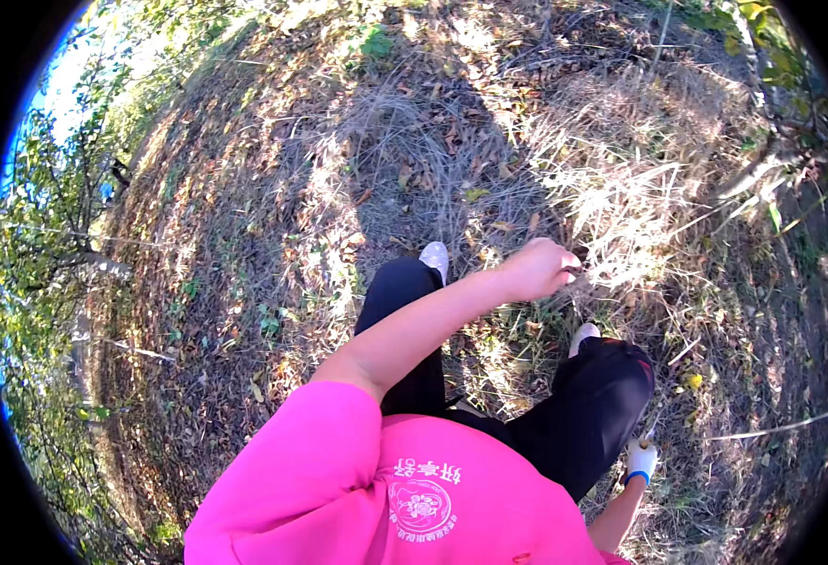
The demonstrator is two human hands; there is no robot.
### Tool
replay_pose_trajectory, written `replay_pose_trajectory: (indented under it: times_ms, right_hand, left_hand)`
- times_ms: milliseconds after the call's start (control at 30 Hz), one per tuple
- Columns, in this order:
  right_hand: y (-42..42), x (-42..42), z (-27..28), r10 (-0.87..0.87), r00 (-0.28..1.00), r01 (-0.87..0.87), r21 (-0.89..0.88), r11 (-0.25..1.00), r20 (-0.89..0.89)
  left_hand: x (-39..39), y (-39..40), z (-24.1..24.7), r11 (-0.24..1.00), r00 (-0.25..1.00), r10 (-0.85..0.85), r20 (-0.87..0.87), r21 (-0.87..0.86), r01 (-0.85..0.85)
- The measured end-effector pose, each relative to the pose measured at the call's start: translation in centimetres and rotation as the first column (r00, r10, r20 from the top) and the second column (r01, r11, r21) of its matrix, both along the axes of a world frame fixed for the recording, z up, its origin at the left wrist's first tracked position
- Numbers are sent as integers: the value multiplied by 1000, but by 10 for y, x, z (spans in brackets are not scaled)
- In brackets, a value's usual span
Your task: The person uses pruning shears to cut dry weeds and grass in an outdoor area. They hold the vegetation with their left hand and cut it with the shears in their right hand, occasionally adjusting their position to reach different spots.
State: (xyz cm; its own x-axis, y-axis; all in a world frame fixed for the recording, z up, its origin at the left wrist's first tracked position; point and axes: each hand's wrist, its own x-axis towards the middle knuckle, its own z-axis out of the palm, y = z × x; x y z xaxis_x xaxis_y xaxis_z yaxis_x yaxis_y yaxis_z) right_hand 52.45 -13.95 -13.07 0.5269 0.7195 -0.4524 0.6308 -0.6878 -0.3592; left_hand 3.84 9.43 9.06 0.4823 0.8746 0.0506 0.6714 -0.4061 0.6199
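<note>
My left hand is bare, and its fingers curl in at the edge of a sunlit tuft of dry grass. Whether any stalks are between the fingers cannot be made out. Low on the right, beside my right knee, my right hand wears a white work glove with a blue cuff. It is closed around a tool handle, whose brown, wood-like end shows at the fist. A thin part seems to run forward from it, too small to identify.
Dry grass and fallen leaves cover the ground around my pale shoes. Leafy shrubs with branches stand at the left. On the right are a pale bent branch and a long thin stalk.
</note>
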Motion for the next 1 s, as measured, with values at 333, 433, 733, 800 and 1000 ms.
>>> replay_pose_trajectory:
  times_ms: [333,433,733,800,1000]
  right_hand:
    - [-120,-99,86,168,985,-115,-559,821,45]
    - [-184,-93,69,168,984,-77,-713,697,58]
    - [-67,-122,144,-170,878,250,-126,960,449]
    - [-10,-120,179,-192,811,130,148,980,552]
    - [145,-219,327,-57,941,-168,605,778,335]
  left_hand:
    - [-94,7,-17,925,900,334,280,-283,-255]
    - [-81,16,-20,923,859,205,-469,-199,-329]
    - [-55,19,-23,988,998,67,-22,-137,-69]
    - [-45,16,-18,977,995,92,39,-199,-82]
    - [-35,4,15,776,912,153,382,-618,129]
